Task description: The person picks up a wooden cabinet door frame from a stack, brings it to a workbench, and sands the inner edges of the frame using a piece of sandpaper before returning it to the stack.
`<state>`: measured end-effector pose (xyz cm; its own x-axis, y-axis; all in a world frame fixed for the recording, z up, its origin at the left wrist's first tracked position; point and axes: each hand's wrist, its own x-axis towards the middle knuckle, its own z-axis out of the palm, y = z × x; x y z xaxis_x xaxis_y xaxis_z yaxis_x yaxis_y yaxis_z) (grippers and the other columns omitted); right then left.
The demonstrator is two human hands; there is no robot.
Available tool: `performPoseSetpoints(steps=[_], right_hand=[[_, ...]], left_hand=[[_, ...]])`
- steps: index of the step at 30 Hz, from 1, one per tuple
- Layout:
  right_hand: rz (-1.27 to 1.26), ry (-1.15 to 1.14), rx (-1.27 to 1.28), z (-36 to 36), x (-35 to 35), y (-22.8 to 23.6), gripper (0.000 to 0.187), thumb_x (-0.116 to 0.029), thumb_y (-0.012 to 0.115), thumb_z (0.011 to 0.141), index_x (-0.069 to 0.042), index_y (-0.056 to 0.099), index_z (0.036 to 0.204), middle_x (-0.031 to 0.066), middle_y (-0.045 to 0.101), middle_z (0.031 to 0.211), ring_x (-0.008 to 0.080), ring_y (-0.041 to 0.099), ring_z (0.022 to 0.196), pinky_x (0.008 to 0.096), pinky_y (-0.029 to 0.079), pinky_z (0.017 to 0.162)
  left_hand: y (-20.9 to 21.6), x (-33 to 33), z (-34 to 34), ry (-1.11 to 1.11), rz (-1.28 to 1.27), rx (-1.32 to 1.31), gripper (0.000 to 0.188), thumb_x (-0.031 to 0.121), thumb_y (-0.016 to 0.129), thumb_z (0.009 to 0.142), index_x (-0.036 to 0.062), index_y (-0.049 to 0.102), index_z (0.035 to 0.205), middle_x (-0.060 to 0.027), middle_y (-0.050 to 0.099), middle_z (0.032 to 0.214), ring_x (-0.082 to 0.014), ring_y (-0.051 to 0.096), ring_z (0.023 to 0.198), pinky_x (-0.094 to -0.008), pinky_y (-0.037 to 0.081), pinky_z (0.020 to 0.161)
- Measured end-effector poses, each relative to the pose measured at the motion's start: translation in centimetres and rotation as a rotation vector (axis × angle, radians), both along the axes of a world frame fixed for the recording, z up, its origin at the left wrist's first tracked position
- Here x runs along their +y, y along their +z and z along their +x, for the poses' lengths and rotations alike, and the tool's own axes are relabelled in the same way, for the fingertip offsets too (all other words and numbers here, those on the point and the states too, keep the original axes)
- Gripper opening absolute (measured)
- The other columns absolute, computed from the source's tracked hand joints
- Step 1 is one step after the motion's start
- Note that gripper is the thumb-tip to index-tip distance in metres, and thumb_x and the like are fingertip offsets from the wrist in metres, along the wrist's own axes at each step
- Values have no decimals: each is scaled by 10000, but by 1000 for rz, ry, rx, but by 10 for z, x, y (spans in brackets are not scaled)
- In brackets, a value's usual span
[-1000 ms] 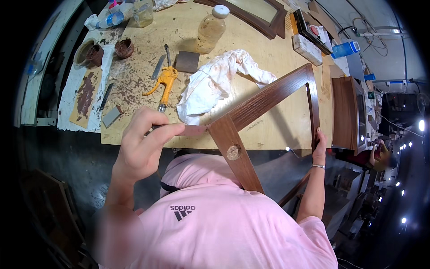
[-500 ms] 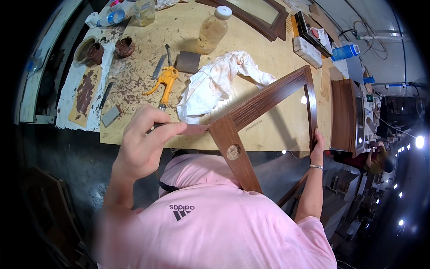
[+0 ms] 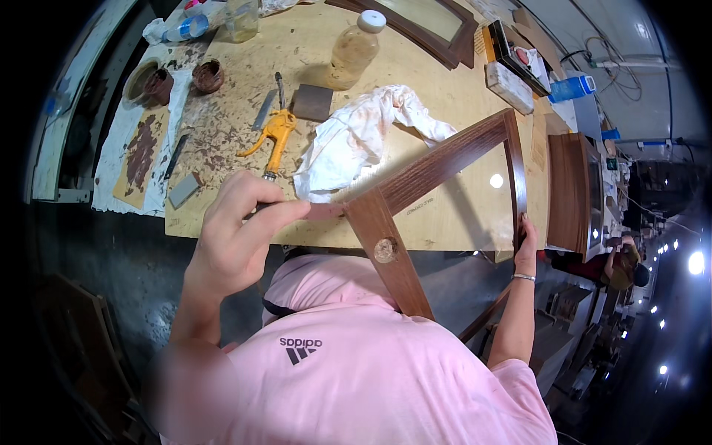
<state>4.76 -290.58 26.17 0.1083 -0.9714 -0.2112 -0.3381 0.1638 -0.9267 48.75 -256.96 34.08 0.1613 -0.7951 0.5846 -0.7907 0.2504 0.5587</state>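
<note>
Pinching a thin-bladed tool [image 3: 326, 212] in the left grip [image 3: 233, 233], with its tip at the left corner of a dark brown wooden frame [image 3: 445, 165], seemingly touching. Closed likewise with the right grip [image 3: 526, 248], around the frame's right bar. Held at a slant over the front edge of the counter [image 3: 445, 89], reaching back toward the pink shirt [image 3: 371, 371]; impossible to tell whether touching it. Marked on the left bar by a pale round patch [image 3: 386, 250]. Hardly altered since a second ago in grips, tool and frame; shifted at the round bright spot [image 3: 496, 180] inside the frame's opening, now lower and farther from the right bar. Lying in the same places on the counter: a crumpled white cloth [image 3: 345, 148] beyond the frame, a yellow air gun [image 3: 277, 133] beyond the left grip, a dark flat block [image 3: 311, 102] beside the cloth. Standing unmoved farther back: a white-capped bottle [image 3: 354, 55].
</note>
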Motion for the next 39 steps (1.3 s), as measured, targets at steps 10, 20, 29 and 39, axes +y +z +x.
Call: performPoseSetpoints(steps=[10,20,29,39], right_hand=[[-94,-49,-39,9,3,11,268,-282,616,851,-141,503,653,-67,440,637,54,401,583,224,293,525],[-187,63,48,-12,2,21,257,-222,602,879,-118,517,660,-77,403,650,45,345,611,241,251,566],[-185,25,10,-7,-9,16,174,-209,637,844,-40,673,871,-87,477,714,38,369,635,204,285,580],[-264,72,150,14,12,29,391,-248,589,879,-127,410,552,-77,293,578,48,246,551,274,167,507]], left_hand=[[-8,7,8,195,20,106,273,-137,563,747,-20,628,985,-115,531,870,-235,545,764,-290,440,668],[-143,92,128,1033,-94,275,244,-29,573,835,7,617,1073,-110,593,969,-235,585,877,-308,462,776],[-204,142,192,1326,254,-2,246,75,652,797,92,650,1042,-124,634,980,-307,585,929,-413,460,806],[-109,39,42,483,152,886,204,150,535,942,8,623,1059,-28,635,826,-60,566,743,-185,436,682]])
